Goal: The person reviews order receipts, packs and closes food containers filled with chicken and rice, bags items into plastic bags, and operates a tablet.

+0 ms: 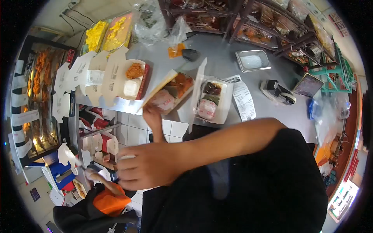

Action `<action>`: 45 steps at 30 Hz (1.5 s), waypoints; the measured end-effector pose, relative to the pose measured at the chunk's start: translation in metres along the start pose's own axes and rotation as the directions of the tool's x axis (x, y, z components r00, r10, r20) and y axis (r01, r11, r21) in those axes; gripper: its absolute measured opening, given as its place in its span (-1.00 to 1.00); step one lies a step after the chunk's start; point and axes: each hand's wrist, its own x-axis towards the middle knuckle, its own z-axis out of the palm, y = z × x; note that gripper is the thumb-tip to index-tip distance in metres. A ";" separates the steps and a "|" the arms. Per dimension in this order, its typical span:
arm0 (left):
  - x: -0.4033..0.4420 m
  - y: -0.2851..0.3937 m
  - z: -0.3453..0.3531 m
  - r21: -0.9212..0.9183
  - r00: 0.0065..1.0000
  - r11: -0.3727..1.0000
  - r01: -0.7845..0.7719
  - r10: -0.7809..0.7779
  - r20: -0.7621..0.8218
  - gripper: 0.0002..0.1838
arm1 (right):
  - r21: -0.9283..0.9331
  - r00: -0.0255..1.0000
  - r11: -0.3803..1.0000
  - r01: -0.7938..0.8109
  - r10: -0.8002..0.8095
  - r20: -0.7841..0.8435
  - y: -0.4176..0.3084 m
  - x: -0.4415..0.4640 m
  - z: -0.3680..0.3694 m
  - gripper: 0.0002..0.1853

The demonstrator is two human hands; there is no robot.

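Observation:
My left hand (152, 115) is closed on the near left corner of an open cardboard food box (162, 90), which sits tilted at the counter's edge. Inside it are pieces of chicken (182, 83) and a paper-wrapped portion (163, 100). My right arm reaches across my body, and my right hand (151, 165) hangs in the air over the floor, back upward, fingers slightly apart, fingertips partly hidden. Beside the held box stands another open box (221, 110) with a wrapped portion and a dark sauce packet. To the left, a red-sided box (143, 83) contains fried chicken and white rice.
A long receipt (243, 99), a metal tray (252, 61) and a tape dispenser (278, 92) lie on the steel counter (211, 46). Folded boxes (93, 77) stand at left beside a glass warmer (39, 101). A co-worker in orange and black (110, 200) is at lower left.

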 end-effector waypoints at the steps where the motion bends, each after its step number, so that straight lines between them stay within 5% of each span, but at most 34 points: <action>1: 0.000 0.028 -0.010 -0.040 0.990 0.989 0.140 -0.141 -0.029 -0.46 | 0.065 0.998 0.996 -0.053 0.054 -0.018 -0.006 -0.023 -0.039 -0.78; 3: 0.005 0.054 -0.033 0.091 0.983 0.980 0.178 -0.173 -0.063 -0.44 | 0.059 0.974 0.973 -0.223 0.222 0.036 -0.019 -0.076 -0.103 -0.74; 7: 0.024 0.039 -0.088 0.449 0.973 0.893 -0.036 0.133 -0.186 -0.43 | -0.278 0.741 0.703 -0.654 0.669 -0.051 -0.064 -0.175 -0.198 -0.84; 9: 0.015 0.098 -0.111 0.253 0.939 0.960 0.119 -0.027 -0.343 -0.43 | -0.314 0.578 0.508 -0.802 0.793 -0.192 -0.088 -0.231 -0.222 -0.84; 11: 0.012 0.076 -0.162 0.721 0.919 0.683 -0.118 0.349 -0.181 -0.42 | -0.248 0.358 0.288 -0.925 0.880 -0.313 -0.108 -0.286 -0.231 -0.79; 13: -0.025 0.176 -0.157 0.178 0.944 0.979 0.096 -0.033 -0.329 -0.43 | -0.375 0.355 0.258 -0.890 0.909 -0.217 -0.122 -0.344 -0.231 -0.76; 15: -0.059 0.224 -0.157 0.073 0.924 0.978 0.196 -0.160 -0.347 -0.48 | -0.365 0.317 0.239 -0.900 0.933 -0.169 -0.135 -0.368 -0.232 -0.74; 18: -0.125 0.243 -0.156 0.327 0.989 0.939 0.107 -0.069 -0.127 -0.57 | -0.085 0.199 0.190 -0.978 0.973 -0.114 -0.166 -0.379 -0.233 -0.62; 20: -0.177 0.228 -0.120 0.278 0.999 0.960 -0.023 0.015 0.033 -0.69 | 0.260 0.197 0.221 -0.940 0.974 -0.114 -0.182 -0.371 -0.235 -0.52; 21: -0.203 0.227 -0.085 0.067 0.993 0.997 -0.049 0.041 0.114 -0.73 | 0.424 0.192 0.223 -0.878 0.975 -0.116 -0.191 -0.366 -0.235 -0.46; 22: -0.218 0.224 -0.058 0.314 0.893 0.914 -0.257 0.101 0.438 -0.70 | 0.526 0.183 0.215 -0.823 0.977 -0.112 -0.200 -0.372 -0.236 -0.44; 23: -0.244 0.209 -0.015 -0.010 0.888 1.000 0.017 -0.011 0.459 -0.64 | 0.543 0.121 0.165 -0.823 0.986 -0.117 -0.215 -0.392 -0.237 -0.41; 25: -0.265 0.232 0.069 -0.171 0.830 0.985 0.009 0.088 0.551 -0.58 | 0.428 -0.102 -0.017 -0.904 0.979 -0.178 -0.245 -0.448 -0.237 -0.35; 27: -0.291 0.194 0.142 0.101 0.644 0.992 -0.075 -0.029 0.765 -0.50 | 0.282 -0.334 -0.250 -0.926 0.890 -0.309 -0.269 -0.511 -0.237 -0.29; 28: -0.291 0.214 0.158 0.076 0.615 0.996 -0.051 -0.029 0.788 -0.51 | 0.311 -0.427 -0.322 -0.894 0.824 -0.372 -0.273 -0.532 -0.238 -0.26; 29: -0.309 0.203 0.187 -0.013 0.717 0.986 -0.168 0.132 0.685 -0.57 | 0.364 -0.495 -0.358 -0.860 0.762 -0.418 -0.276 -0.548 -0.239 -0.23; 30: -0.306 0.212 0.205 -0.038 0.679 0.989 -0.140 0.124 0.724 -0.65 | 0.599 -0.604 -0.301 -0.742 0.687 -0.403 -0.269 -0.558 -0.243 -0.24; 34: -0.305 0.227 0.246 0.092 0.676 0.954 -0.286 0.132 0.725 -0.62 | 0.231 -0.512 -0.457 -0.859 0.765 -0.392 -0.236 -0.534 -0.271 -0.44; 36: -0.296 0.233 0.252 0.170 0.572 0.955 -0.243 -0.001 0.820 -0.55 | 0.391 -0.571 -0.439 -0.809 0.744 -0.346 -0.229 -0.533 -0.276 -0.46; 39: -0.298 0.243 0.222 0.159 0.570 0.944 -0.289 0.036 0.821 -0.52 | 0.469 -0.587 -0.381 -0.797 0.671 -0.453 -0.235 -0.525 -0.286 -0.51; 40: -0.300 0.245 0.205 0.072 0.640 0.943 -0.325 0.163 0.751 -0.54 | 0.466 -0.577 -0.357 -0.809 0.632 -0.517 -0.238 -0.523 -0.291 -0.52; 42: -0.294 0.252 0.180 -0.088 0.735 0.895 -0.438 0.413 0.538 -0.58 | 0.055 -0.239 -0.310 -0.949 0.597 -0.766 -0.245 -0.516 -0.310 -0.44; 44: -0.265 0.289 0.181 0.054 0.730 0.749 -0.660 0.623 0.282 -0.64 | -0.408 0.222 -0.163 -0.898 0.632 -0.743 -0.226 -0.474 -0.334 -0.47; 45: -0.257 0.290 0.191 0.090 0.694 0.708 -0.701 0.648 0.315 -0.66 | -0.612 0.434 -0.090 -0.786 0.626 -0.648 -0.216 -0.460 -0.341 -0.48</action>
